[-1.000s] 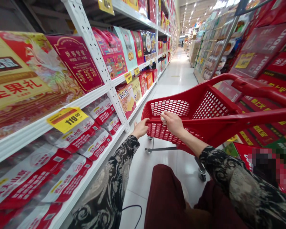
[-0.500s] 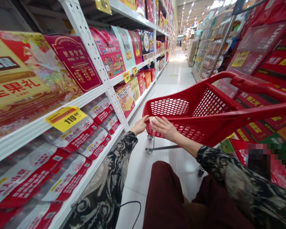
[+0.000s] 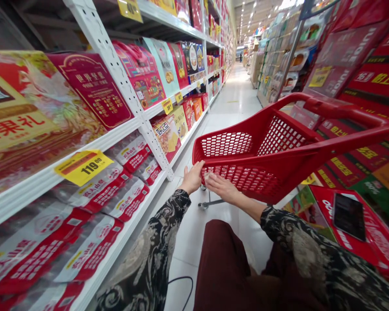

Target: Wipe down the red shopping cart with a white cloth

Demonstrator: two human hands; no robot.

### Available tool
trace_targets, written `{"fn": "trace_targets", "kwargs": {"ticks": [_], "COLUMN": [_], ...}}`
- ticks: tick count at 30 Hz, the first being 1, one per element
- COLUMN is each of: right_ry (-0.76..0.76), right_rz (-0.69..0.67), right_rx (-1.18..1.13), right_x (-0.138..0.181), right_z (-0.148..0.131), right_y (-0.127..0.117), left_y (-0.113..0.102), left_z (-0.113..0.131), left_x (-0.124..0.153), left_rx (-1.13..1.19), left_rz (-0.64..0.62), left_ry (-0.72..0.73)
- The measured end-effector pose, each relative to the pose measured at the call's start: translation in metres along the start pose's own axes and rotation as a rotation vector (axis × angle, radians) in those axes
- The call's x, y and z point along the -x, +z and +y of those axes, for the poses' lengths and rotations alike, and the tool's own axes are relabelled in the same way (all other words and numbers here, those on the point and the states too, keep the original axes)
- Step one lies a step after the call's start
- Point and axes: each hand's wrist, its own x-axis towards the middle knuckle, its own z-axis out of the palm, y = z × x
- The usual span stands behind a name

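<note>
Left arm (image 3: 155,235), right arm (image 3: 307,244) stretched forward; left grip (image 3: 192,178) curled, right grip (image 3: 223,187) flatter, both close together.

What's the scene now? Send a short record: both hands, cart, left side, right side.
Left grip: bare hand touching the end corner of the red cart
Right grip: fingers over a whitish wad, against the cart's side
Cart: upright on pale floor
Left side: white shelving; yellow 119.00 tag
Right side: dark flat device on red box
</note>
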Motion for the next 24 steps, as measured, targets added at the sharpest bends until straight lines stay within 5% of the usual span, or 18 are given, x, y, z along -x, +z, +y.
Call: {"fn": "trace_targets", "kwargs": {"ticks": [5, 16, 24], "right_ry": [0.197, 0.224, 0.278], "right_rz": [0.168, -0.106, 0.224], "right_rx": [0.003, -0.024, -0.045], "right_x": [-0.021, 0.046, -0.011], "right_z": [0.025, 0.012, 0.039], "right_y": [-0.036, -0.002, -0.033], "left_y": [0.004, 0.001, -0.002], "left_z": [0.007, 0.015, 0.009], "left_x": [0.001, -0.008, -0.015], "left_rx": [-0.112, -0.161, -0.175], "left_rz": [0.012, -0.024, -0.027], "left_ry": [0.028, -0.007, 0.000]}}
